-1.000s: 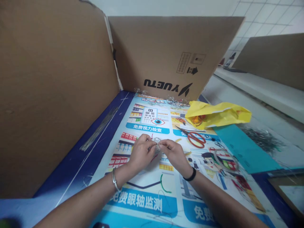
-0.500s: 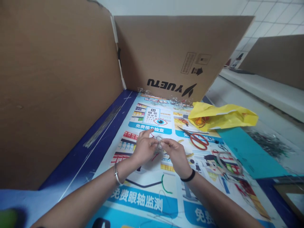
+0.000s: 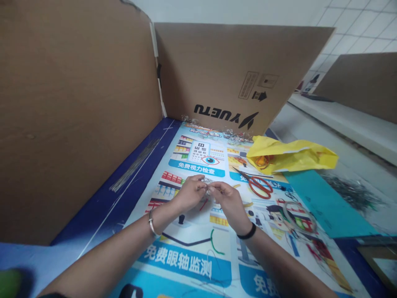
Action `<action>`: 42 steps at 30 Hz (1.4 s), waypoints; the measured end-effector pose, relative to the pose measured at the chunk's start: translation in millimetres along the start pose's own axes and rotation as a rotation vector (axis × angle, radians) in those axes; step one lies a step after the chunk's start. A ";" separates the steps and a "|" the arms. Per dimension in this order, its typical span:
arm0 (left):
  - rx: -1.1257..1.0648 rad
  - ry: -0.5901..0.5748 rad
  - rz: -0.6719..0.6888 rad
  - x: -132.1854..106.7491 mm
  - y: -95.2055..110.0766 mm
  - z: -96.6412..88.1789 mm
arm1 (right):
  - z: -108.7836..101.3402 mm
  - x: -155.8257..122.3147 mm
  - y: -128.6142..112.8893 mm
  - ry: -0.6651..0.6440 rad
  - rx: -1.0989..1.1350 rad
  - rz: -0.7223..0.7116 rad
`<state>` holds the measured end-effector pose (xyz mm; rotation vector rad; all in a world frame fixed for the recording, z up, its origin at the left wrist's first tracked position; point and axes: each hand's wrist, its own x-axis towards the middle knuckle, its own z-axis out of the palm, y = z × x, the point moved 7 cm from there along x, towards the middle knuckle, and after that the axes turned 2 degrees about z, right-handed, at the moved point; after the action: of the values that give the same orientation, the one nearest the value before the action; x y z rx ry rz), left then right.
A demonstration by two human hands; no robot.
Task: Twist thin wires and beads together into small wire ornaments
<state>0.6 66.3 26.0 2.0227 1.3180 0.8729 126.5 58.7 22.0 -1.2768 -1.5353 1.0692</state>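
My left hand point(image 3: 191, 193) and my right hand point(image 3: 228, 200) meet over the middle of the printed poster point(image 3: 217, 223). Between their pinched fingertips is a small tangle of thin silvery wire point(image 3: 207, 181), mostly hidden by the fingers. A short red strand point(image 3: 204, 204) shows just below it. Both thumbs and forefingers are closed on the wire, nearly touching each other. Right of my right hand lie scissors point(image 3: 260, 187) with red handles, blades pointing to the upper left.
A yellow bag point(image 3: 297, 155) with orange strands at its mouth lies at the back right. Wire clippings point(image 3: 237, 135) line the foot of the cardboard wall point(image 3: 217, 62). Straight wires point(image 3: 135, 165) lie at left, a clear coil point(image 3: 299, 217) and a wire heap point(image 3: 353, 192) at right.
My left forefinger, raised before, has curled down toward the wire. The hands stay at almost the same spot, and the view has shifted slightly.
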 end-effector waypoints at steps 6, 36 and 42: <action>-0.026 -0.014 -0.009 -2.5 1.7 -2.8 | -4.7 0.1 -8.5 -0.014 -0.454 -0.205; 0.107 0.001 0.012 -6.5 8.8 -3.0 | 3.4 -14.5 -22.2 0.129 -0.779 -0.500; 0.170 0.034 0.038 -7.5 11.4 -4.6 | 3.1 -14.9 -22.0 0.131 -0.737 -0.541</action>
<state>1.2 55.8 35.9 2.1778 1.4190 0.8404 119.5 41.3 41.0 -1.2298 -2.0942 0.0554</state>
